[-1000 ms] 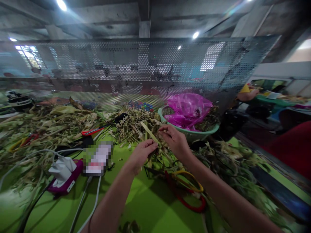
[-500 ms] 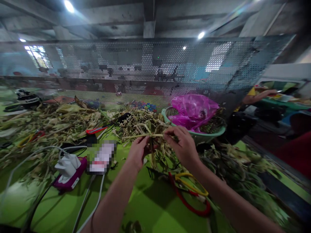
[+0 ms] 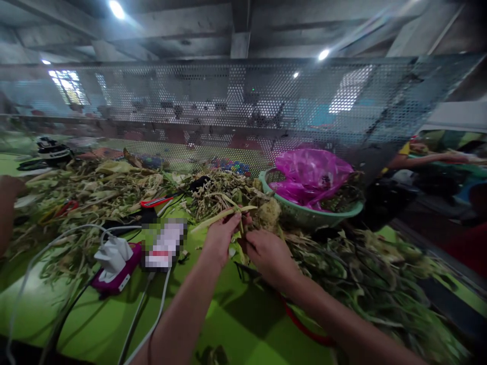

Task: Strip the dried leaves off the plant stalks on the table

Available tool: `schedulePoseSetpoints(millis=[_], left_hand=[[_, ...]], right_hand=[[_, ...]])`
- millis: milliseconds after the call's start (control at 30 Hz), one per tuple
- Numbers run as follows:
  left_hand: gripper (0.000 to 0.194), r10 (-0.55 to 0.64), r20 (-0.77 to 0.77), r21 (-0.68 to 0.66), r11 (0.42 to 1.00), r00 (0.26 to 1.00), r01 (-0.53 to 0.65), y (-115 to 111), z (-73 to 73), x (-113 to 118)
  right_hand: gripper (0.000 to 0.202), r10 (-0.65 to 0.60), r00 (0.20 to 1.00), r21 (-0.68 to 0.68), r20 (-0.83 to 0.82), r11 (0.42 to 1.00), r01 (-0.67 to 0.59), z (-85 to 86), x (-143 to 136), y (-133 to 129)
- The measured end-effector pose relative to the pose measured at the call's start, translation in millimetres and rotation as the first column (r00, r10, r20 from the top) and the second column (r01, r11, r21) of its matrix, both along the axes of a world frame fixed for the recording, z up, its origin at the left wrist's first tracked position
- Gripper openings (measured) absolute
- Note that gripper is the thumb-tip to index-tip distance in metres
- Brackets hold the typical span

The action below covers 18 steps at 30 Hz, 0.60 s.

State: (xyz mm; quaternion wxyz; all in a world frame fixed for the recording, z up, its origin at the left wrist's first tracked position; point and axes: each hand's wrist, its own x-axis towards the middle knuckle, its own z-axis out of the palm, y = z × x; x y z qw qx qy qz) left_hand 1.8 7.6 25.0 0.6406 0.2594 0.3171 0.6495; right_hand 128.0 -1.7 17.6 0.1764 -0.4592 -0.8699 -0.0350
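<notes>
Pinched in the fingers of my left hand (image 3: 221, 235) are crossed pale yellow-green plant strips (image 3: 216, 218), which look like dried leaves or stalks and stick out to both sides. My right hand (image 3: 268, 253) is closed just below and to the right, at the strips' hanging ends; its fingertips are partly hidden. Beyond both hands lies a heap of short dry plant pieces (image 3: 213, 190). Under my right forearm shows a red looped handle (image 3: 310, 332), mostly covered.
A green basket (image 3: 327, 218) with a pink plastic bag (image 3: 312, 175) stands behind my right hand. Left are a phone (image 3: 165, 246), a purple power strip (image 3: 124, 274) with white plugs and cables, and a red cutter (image 3: 157, 202). Greener leaves (image 3: 365, 284) lie right. Another person's arm (image 3: 7, 208) shows far left.
My right hand has moved down and left, from the right end of a sideways strip to below the crossing. The sideways strip now slants. Another person's arm has appeared at far left.
</notes>
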Motion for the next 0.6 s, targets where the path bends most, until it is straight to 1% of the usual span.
schedulePoseSetpoints(millis=[67,200,333,433,533,600], left_hand=[[0.021,0.008,-0.032,-0.029,1.000,0.999,-0.009,-1.1,1.9,0.5],[0.017,0.043,-0.053,-0.048,0.998,0.998,-0.045,-2.4,3.5,1.5],[0.015,0.066,-0.045,-0.035,0.997,0.997,-0.068,-0.9,0.2,0.8],[0.017,0.064,-0.043,0.000,0.998,0.997,-0.064,1.3,-3.2,-2.5],[0.023,0.016,-0.064,0.035,0.999,0.998,-0.014,3.0,-4.9,-7.1],[0.027,-0.033,-0.066,0.048,0.998,0.997,0.036,3.3,-4.7,-8.4]], right_hand=[[0.028,0.015,1.000,0.000,0.007,1.000,-0.015,-1.0,-2.8,-2.9],[0.024,0.054,0.998,-0.034,0.018,0.998,-0.053,-0.7,-7.0,-6.7],[0.023,0.110,0.994,-0.052,0.021,0.993,-0.109,2.2,-8.1,-9.3],[0.026,0.148,0.989,-0.057,-0.007,0.987,-0.148,8.0,-4.9,-10.7],[0.034,0.200,0.975,-0.083,-0.101,0.974,-0.209,20.8,3.2,-9.2],[0.032,0.176,0.948,-0.075,-0.265,0.976,-0.203,30.3,10.5,-4.8]])
